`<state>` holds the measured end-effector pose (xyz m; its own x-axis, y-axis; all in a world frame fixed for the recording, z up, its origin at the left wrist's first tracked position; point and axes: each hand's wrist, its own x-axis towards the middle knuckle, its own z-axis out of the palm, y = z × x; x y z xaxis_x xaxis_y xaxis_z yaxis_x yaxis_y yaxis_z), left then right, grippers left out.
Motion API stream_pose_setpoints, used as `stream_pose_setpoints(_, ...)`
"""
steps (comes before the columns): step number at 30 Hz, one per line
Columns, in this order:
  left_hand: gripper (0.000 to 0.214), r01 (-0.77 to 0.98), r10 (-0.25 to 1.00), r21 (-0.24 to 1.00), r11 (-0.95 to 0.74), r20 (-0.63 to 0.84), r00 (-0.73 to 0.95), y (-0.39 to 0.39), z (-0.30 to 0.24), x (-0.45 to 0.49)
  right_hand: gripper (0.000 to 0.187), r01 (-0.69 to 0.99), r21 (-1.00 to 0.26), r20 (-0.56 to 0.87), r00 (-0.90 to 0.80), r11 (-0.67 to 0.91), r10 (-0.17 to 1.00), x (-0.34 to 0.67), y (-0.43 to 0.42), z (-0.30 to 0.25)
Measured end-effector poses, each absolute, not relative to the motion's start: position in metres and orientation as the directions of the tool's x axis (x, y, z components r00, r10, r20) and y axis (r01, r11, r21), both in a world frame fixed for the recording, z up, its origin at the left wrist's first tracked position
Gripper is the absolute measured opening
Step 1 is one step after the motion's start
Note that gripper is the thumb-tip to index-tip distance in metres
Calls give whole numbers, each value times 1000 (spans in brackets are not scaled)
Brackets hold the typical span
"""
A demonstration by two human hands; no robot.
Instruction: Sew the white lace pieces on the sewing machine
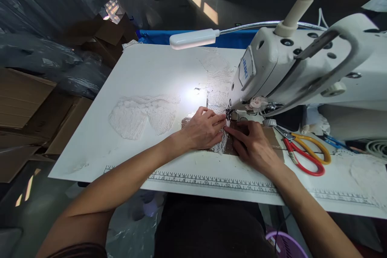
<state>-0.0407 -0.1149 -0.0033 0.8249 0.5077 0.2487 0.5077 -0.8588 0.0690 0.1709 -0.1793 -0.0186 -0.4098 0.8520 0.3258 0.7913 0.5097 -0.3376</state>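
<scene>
At the needle of a white sewing machine (pixel 263 60), both hands work close together on a strip of white lace (pixel 222 143). My left hand (pixel 204 129) rests over the lace from the left, its fingers closed on it with the tips beside the presser foot (pixel 232 115). From the right, my right hand (pixel 254 143) pinches the lace edge just in front of the foot, index finger pointing left. Behind the needle, more white lace (pixel 217 76) runs back over the table. Part of the lace is hidden under my fingers.
Another scalloped lace piece (pixel 143 115) lies on the white table (pixel 99 129) at left. Red-and-yellow-handled scissors (pixel 306 153) lie right of my right hand. A printed ruler (pixel 205 181) follows the front edge. A lamp (pixel 195 39) hangs above; cardboard boxes (pixel 24 100) stand left.
</scene>
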Motion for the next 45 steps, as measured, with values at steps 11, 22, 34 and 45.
stream_pose_setpoints(11, 38, 628, 622, 71, -775, 255, 740, -113, -6, -32, 39, 860, -233, 346, -363, 454, 865, 163, -167, -19)
stream_pose_setpoints(22, 36, 622, 630, 149, -769, 344, 696, -107, -3, -42, 50, 798, -483, 241, -274, 360, 931, 190, -181, -7)
stream_pose_setpoints(34, 21, 352, 429, 362, -863, 157, 890, -114, 19, -56, 40, 716, -605, 275, -222, 348, 935, 209, -200, 0)
stream_pose_setpoints(45, 24, 369, 562, 539, -757, 249, 789, -112, 6, -52, 34, 664, -599, 267, -359, 446, 894, 185, -191, 1)
